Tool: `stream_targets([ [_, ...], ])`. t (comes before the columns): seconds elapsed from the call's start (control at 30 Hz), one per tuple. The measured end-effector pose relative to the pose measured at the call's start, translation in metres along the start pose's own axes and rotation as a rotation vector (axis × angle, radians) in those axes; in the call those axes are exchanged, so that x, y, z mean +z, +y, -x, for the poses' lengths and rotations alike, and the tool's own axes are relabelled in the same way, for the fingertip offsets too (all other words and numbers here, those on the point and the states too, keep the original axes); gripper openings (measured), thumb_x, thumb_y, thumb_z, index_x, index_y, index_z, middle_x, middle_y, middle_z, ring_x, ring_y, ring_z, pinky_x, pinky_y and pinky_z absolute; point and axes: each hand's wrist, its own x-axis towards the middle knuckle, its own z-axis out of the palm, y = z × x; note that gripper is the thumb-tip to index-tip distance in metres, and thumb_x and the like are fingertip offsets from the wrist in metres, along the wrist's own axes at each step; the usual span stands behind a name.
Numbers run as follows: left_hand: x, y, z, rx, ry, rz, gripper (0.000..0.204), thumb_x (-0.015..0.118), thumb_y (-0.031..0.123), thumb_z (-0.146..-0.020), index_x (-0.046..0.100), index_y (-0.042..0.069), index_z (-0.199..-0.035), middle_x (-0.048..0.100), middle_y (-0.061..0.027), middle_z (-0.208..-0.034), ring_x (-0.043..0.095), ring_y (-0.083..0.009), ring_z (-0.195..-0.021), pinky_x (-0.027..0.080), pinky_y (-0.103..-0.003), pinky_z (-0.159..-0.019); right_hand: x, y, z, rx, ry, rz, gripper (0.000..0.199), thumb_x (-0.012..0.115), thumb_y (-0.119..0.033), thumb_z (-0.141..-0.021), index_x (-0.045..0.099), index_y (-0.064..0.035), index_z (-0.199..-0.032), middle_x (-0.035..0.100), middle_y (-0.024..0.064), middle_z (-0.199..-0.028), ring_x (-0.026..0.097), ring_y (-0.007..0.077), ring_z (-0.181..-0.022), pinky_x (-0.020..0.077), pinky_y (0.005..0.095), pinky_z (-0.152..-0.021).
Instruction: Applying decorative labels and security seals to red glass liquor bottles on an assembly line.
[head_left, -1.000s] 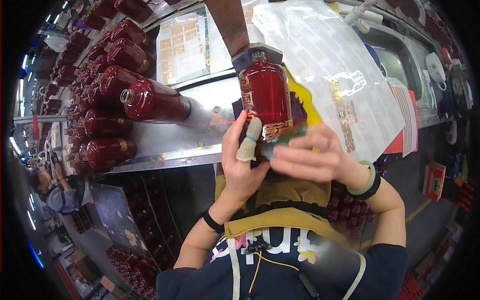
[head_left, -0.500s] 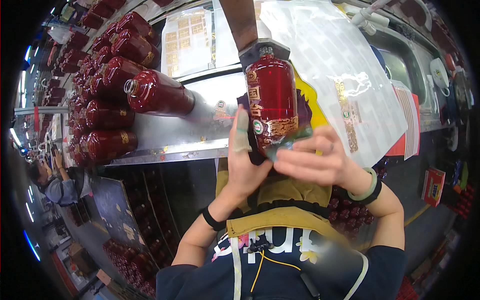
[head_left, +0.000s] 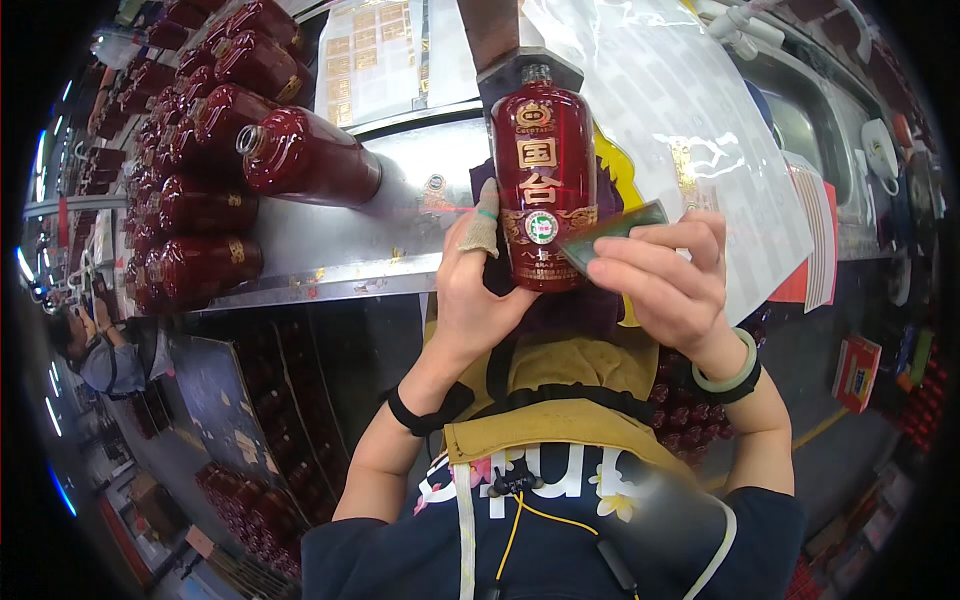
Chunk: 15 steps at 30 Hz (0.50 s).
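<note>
A dark red glass bottle (head_left: 545, 185) with gold decoration and a round white-and-green sticker (head_left: 541, 228) lies on a dark cloth at the table's front edge, its neck pointing away from me. My left hand (head_left: 475, 290) grips its lower left part, thumb by the base; one finger wears a beige cloth sleeve (head_left: 479, 235). Between the thumb and fingers of my right hand (head_left: 668, 285) is a flat dark green scraper (head_left: 630, 222). Its left end overlaps the bottle's lower right side; whether it touches the glass I cannot tell.
Many red bottles (head_left: 212, 205) crowd the table's left side, one (head_left: 310, 160) lying nearest. Sheets of gold stickers (head_left: 368, 60) lie beyond, and a large translucent sheet (head_left: 690, 110) covers the right. Farther right is a metal sink (head_left: 800, 110). Another person (head_left: 110, 350) is at far left.
The bottle has turned so that its gold front and sticker face up. My right hand, with the scraper, has moved right and up from the bottle's base; my left hand keeps its grip.
</note>
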Motion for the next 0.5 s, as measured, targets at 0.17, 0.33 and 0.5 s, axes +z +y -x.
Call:
stream_targets([
  [0.17,0.000,0.007,-0.001,-0.012,0.016,-0.010,0.087,0.091,0.008,-0.071,0.052,-0.011,-0.146,0.064,-0.0247,-0.140,0.062,-0.0338,-0.131,0.046,-0.041,-0.112,0.000,-0.029,0.009,-0.153,-0.178,-0.215,0.030,0.077,-0.017,-0.072,0.081,-0.0174,-0.102,0.076,-0.0061,-0.106,0.063,0.0124,-0.086,0.0435,0.0330,-0.082],
  [0.33,0.001,0.020,-0.003,0.089,0.104,-0.078,0.086,0.094,0.010,-0.066,0.057,-0.007,-0.142,0.064,-0.0219,-0.138,0.061,-0.0381,-0.127,0.044,-0.045,-0.113,-0.003,-0.011,0.000,0.022,-0.025,0.040,0.029,0.075,-0.014,-0.073,0.081,-0.0170,-0.101,0.074,-0.0083,-0.103,0.061,0.0096,-0.085,0.0421,0.0300,-0.080],
  [0.5,0.010,0.005,-0.004,-0.102,0.067,0.031,0.099,0.094,0.010,-0.066,0.047,-0.007,-0.151,0.063,-0.0228,-0.133,0.059,-0.0376,-0.126,0.046,-0.045,-0.109,-0.003,-0.025,-0.001,-0.040,-0.133,-0.104,0.033,0.075,-0.016,-0.072,0.081,-0.0164,-0.104,0.074,-0.0070,-0.103,0.061,0.0106,-0.084,0.0414,0.0304,-0.082],
])
